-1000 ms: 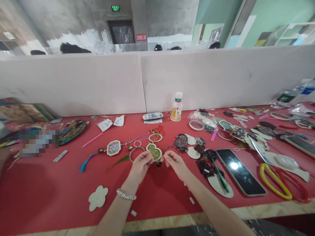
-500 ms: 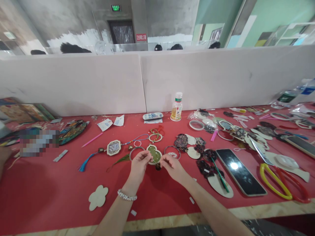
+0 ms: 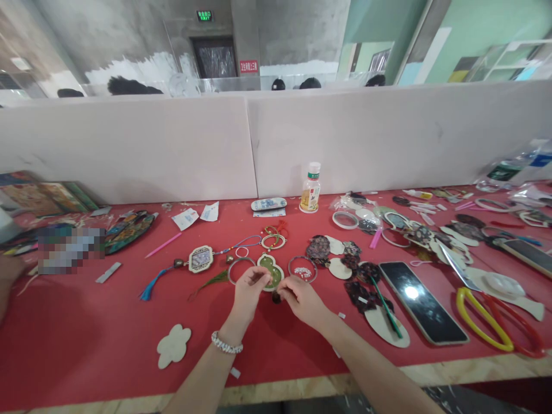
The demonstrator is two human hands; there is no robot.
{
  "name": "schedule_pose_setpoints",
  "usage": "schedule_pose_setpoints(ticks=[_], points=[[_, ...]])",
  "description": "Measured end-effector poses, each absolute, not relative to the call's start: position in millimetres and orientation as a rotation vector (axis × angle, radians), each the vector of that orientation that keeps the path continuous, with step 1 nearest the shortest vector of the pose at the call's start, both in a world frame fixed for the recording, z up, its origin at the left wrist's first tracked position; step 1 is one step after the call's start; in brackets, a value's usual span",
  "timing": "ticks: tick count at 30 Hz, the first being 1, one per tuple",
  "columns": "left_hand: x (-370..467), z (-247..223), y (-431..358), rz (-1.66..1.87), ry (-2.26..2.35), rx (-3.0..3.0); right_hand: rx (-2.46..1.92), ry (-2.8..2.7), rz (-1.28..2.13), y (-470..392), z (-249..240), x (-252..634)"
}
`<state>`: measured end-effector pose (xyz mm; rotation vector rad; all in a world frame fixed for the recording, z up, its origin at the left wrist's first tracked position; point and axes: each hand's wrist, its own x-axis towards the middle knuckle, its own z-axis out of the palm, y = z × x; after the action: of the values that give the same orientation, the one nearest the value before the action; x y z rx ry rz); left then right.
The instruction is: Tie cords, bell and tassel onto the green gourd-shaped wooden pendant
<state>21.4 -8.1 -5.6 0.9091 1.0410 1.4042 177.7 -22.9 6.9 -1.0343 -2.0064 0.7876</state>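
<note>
A green gourd-shaped pendant [image 3: 271, 267] with a pale rim lies at the middle of the red table, partly behind my fingers. My left hand [image 3: 250, 290] is pinched at its lower left edge; what the fingertips hold is too small to make out. Close by on the right, my right hand [image 3: 302, 298] is also closed in a pinch, beside a small dark bead [image 3: 276, 296]; any thing between its fingers is too small to tell. Behind the right hand is a ring with small pink and white beads [image 3: 302, 271]. Another ring [image 3: 235, 270] lies behind my left hand.
On the right are a phone [image 3: 422, 302], scissors with yellow and red handles [image 3: 485, 319] and dark patterned pieces [image 3: 319, 250]. A bottle [image 3: 310, 188] stands by the white partition [image 3: 172, 149]. Left lie a tasselled pendant [image 3: 200, 259] and a flower-shaped piece [image 3: 173, 346]. Another person's hand [image 3: 6, 279] shows far left.
My left hand has turned slightly and its fingers have drawn closer together. My right hand has moved slightly down, its fingers curled in more. The view has shifted a little.
</note>
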Motion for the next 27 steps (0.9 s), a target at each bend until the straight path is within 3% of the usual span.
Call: schedule_pose_setpoints(ticks=[7, 27], points=[[19.0, -2.9, -6.5, 1.378, 0.935, 0.863, -1.033, -1.727, 1.115, -19.7, 8.5, 177.2], [23.9, 4.0, -14.4, 1.27, 0.979, 1.069, -1.005, -1.75, 1.145, -20.1, 12.6, 178.5]])
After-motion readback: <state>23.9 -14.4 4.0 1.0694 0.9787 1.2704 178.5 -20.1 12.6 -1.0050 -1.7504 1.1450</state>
